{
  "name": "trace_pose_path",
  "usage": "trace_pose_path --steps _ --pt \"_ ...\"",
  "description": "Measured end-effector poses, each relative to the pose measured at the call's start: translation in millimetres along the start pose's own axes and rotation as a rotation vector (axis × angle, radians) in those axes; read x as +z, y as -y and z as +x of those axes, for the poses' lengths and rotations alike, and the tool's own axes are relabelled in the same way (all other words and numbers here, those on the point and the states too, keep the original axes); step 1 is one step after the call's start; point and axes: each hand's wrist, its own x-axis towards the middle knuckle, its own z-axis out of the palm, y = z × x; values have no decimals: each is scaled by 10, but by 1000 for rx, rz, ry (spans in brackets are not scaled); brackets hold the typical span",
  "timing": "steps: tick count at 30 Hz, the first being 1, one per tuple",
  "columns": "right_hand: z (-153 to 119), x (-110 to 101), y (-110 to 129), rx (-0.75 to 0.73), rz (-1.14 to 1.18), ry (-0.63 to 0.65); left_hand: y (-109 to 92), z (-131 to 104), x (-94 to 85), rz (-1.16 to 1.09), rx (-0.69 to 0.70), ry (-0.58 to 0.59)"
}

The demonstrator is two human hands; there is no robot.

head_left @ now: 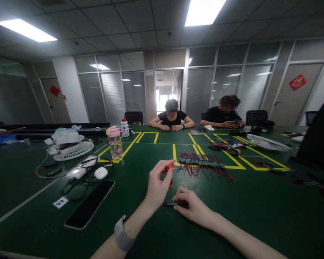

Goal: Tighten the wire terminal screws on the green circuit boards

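Observation:
An orange-handled screwdriver (171, 180) stands upright in my left hand (158, 181), whose fingers are closed round its handle. Its thin shaft points down at a small green circuit board (171, 203) lying on the green table. My right hand (189, 207) pinches the right end of that board between thumb and fingers. Red and blue wires stick out at the board's left end. Exactly where the tip meets the board is too small to tell.
Beyond my hands lies a row of wired boards (199, 161). To the left are a black phone (90, 204), a white power strip (82, 168), a pink-lidded bottle (115, 145) and a white fan (74, 150). Two people sit across the table (140, 180).

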Motion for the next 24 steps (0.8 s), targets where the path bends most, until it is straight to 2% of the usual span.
trace_pose_path --steps 4,9,14,19,24 --pt "-3 12 -6 -2 11 -6 8 -4 -10 123 25 -69" --pt "-8 9 -21 -3 22 0 16 -1 0 -22 -55 3" --pt "-12 10 -48 -11 32 -8 22 3 5 158 -6 -86" --pt "-1 16 -58 -30 49 -9 35 7 8 -43 -76 -20" --pt "-4 15 -64 -26 37 -3 24 13 -6 140 23 -112"
